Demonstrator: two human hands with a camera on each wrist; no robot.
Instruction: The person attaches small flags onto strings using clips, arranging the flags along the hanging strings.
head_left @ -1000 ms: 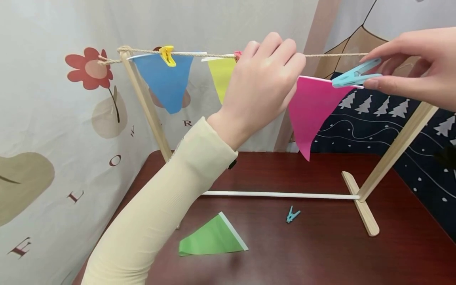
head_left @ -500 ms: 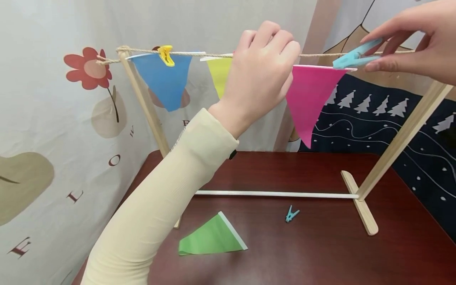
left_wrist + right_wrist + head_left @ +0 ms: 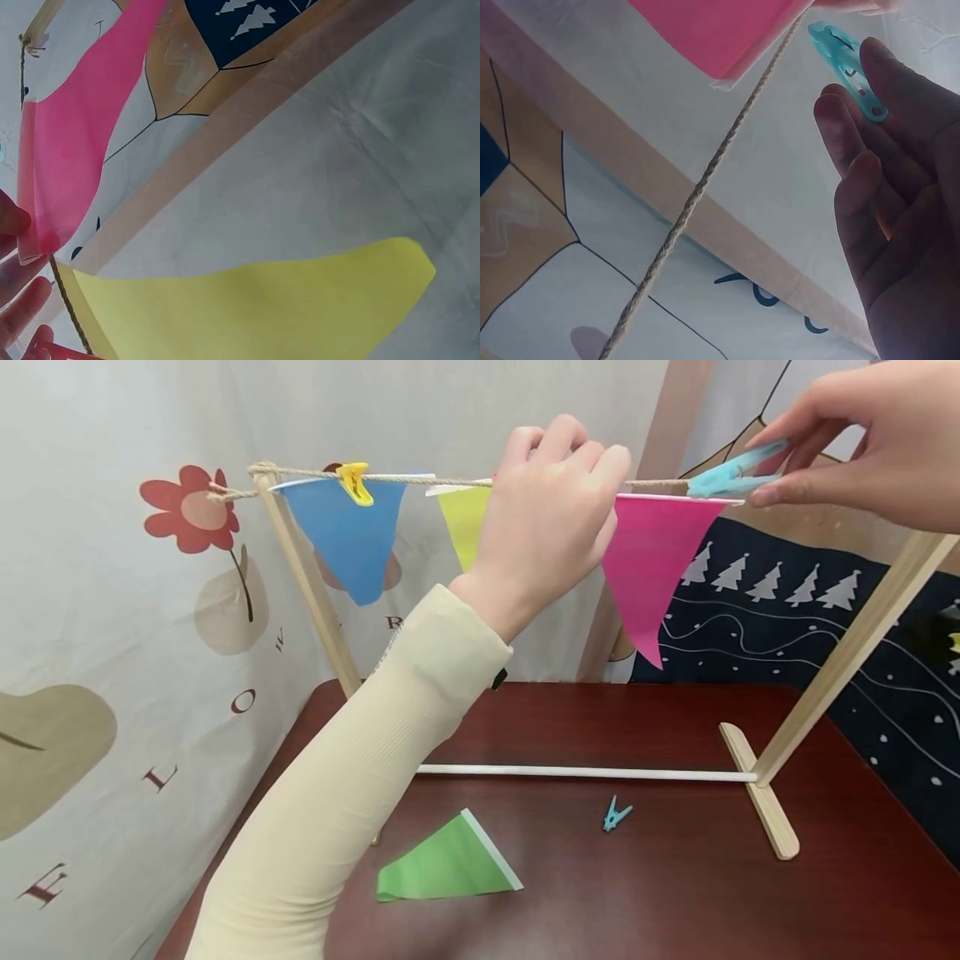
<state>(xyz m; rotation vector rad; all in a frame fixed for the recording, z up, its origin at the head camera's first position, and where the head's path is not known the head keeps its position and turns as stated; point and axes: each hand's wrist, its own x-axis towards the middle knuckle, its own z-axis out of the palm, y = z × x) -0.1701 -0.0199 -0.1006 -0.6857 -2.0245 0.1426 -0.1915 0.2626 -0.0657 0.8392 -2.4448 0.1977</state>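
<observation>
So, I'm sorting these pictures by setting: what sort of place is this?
Probably an indoor tabletop set up for a craft or demonstration: a dark red table, creased printed hangings close behind it, and a wooden stand strung with rope. The wider room doesn't show.

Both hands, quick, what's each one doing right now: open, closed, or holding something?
Left hand: closed, holding the pink pennant by its top edge.
Right hand: closed, pinching a light-blue clothespin between thumb and fingers.
</observation>
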